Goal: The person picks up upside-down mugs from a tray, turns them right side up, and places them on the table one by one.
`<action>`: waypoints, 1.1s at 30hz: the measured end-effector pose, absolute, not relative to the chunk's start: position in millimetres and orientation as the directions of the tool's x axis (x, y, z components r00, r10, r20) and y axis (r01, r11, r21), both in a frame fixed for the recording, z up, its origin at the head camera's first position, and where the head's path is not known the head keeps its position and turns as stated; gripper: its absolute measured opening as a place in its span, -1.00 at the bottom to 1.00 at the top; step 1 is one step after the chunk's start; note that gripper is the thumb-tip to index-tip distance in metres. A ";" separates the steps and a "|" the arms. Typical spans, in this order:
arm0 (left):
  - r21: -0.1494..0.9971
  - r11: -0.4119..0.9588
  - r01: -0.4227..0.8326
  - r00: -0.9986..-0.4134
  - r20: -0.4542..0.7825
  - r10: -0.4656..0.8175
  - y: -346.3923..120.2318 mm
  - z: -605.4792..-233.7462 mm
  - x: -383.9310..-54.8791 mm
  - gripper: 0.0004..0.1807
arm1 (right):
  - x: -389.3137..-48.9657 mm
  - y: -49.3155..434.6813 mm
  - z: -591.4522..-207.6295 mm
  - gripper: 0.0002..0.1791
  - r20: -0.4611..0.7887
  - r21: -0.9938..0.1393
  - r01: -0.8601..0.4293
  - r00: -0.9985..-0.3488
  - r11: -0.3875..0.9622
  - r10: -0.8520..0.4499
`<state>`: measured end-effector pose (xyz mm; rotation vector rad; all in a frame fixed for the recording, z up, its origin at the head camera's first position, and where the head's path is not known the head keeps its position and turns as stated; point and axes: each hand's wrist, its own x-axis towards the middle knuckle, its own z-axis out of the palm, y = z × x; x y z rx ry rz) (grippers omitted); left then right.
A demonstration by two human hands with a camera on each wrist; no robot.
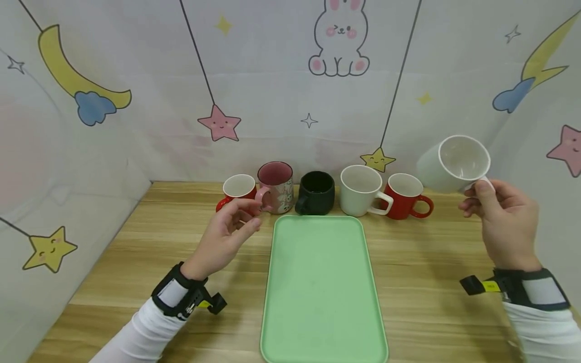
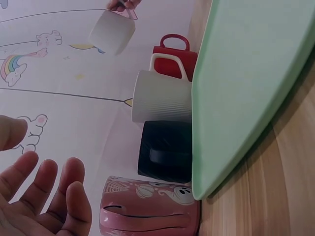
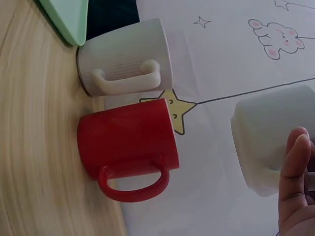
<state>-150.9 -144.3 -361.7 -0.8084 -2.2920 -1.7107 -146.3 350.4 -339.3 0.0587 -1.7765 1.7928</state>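
My right hand (image 1: 510, 222) pinches the handle of a plain white mug (image 1: 454, 164), which is raised above the table at the right and tilted with its mouth toward me. In the right wrist view this white mug (image 3: 273, 132) hangs apart from a red mug (image 3: 128, 140). My left hand (image 1: 224, 234) hovers with loosely bent fingers and nothing in them, in front of a red mug (image 1: 239, 185) and a pink ghost-patterned mug (image 1: 282, 189). The left wrist view shows that hand (image 2: 44, 196) apart from the pink mug (image 2: 147, 209).
A light green tray (image 1: 322, 287) lies on the wooden table (image 1: 422, 302). Behind it stand a black mug (image 1: 316, 194), a white ribbed mug (image 1: 358, 194) and a red mug (image 1: 401, 199) in the same row. A patterned cloth (image 1: 272, 85) hangs behind and beside the table.
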 end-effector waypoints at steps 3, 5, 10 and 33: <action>0.835 0.215 0.507 -0.846 0.433 0.312 -147.4 -365.2 -152.6 -0.67 | -148.3 356.8 -345.9 -0.63 0.429 -0.902 -0.415 -0.823 0.119 0.372; 0.837 0.224 0.500 -0.850 0.425 0.310 -149.0 -367.4 -153.5 -0.67 | -149.9 360.8 -351.1 -0.63 0.426 -0.903 -0.414 -0.827 0.114 0.368; 0.849 0.244 0.469 -0.867 0.390 0.309 -151.0 -372.2 -154.1 -0.66 | -155.3 369.6 -364.4 -0.62 0.420 -0.898 -0.440 -0.837 0.025 0.351; 0.837 0.361 0.411 -0.904 0.324 0.280 -157.9 -374.1 -147.8 -0.63 | -162.7 383.6 -385.2 -0.66 0.380 -0.911 -0.411 -0.842 0.001 0.383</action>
